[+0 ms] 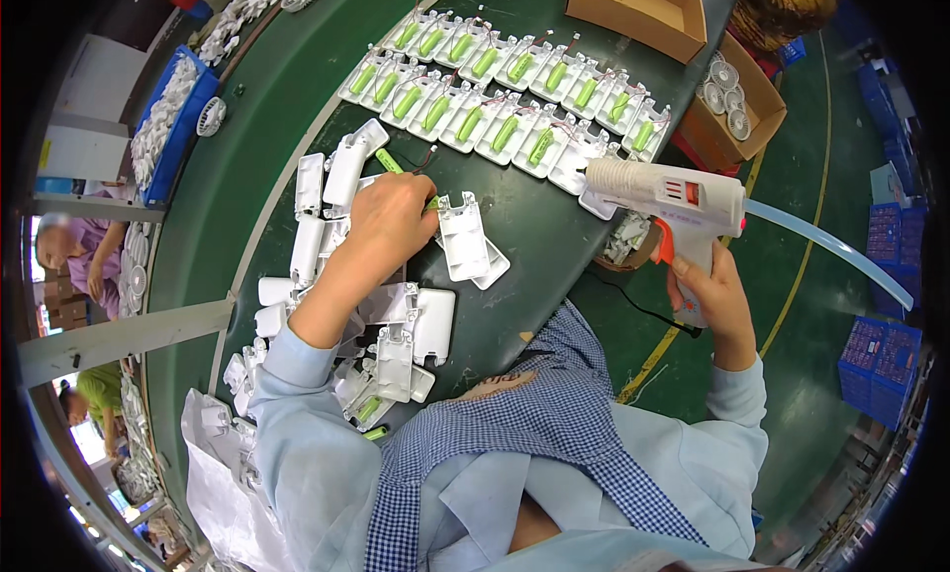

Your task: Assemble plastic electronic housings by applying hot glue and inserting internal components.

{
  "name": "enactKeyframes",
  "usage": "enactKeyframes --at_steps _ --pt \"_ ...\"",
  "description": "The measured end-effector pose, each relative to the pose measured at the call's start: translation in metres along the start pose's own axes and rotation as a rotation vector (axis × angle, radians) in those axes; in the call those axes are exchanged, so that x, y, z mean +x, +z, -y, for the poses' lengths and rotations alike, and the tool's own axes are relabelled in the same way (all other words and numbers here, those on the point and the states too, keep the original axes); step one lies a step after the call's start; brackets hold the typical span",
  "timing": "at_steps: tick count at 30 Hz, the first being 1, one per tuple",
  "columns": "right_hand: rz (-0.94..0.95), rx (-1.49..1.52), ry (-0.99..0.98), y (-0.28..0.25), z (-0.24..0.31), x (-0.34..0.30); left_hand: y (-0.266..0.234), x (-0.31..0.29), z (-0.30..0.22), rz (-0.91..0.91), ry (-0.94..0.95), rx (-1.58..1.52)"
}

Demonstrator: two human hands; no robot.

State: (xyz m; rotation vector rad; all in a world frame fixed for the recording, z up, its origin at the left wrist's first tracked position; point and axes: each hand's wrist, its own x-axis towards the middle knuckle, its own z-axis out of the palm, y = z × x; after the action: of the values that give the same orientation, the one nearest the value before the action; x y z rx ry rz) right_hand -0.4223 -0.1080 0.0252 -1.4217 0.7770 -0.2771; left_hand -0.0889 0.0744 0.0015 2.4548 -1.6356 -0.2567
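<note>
My right hand (717,290) is wrapped round the handle of a white hot glue gun (668,191) with an orange trigger. Its nozzle is over a white plastic shell (569,169) at the near end of the rows, where no green battery shows. A pale translucent glue stick (836,243) sticks out of the gun's back. Over the loose parts, my left hand (391,214) has its fingers closed at a green battery (432,204), mostly hidden by them. Another green battery (387,161) with thin wires lies beyond the knuckles. Beside the fingertips rests an open white shell (462,238).
Two rows of white shells with green batteries (506,132) line the far table. Loose white shells (433,325) pile up at left. A cardboard box (638,16) stands at the back; another box (757,127) holds round fan grilles. A blue bin (203,87) sits far left, near other people.
</note>
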Motion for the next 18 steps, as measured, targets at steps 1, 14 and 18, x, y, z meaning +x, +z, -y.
enactKeyframes --at_steps 1,14,18 --pt "-0.002 -0.003 0.003 0.000 0.000 0.000 0.000 0.000 0.000 0.002 -0.012 -0.007" --pt "0.026 0.008 -0.022 0.000 -0.004 0.007 -0.017 -0.011 0.030 -0.404 -0.147 -1.386" --pt "-0.002 0.024 -0.075 0.002 -0.004 0.005 -0.005 0.000 0.022 -0.239 -0.276 -1.737"
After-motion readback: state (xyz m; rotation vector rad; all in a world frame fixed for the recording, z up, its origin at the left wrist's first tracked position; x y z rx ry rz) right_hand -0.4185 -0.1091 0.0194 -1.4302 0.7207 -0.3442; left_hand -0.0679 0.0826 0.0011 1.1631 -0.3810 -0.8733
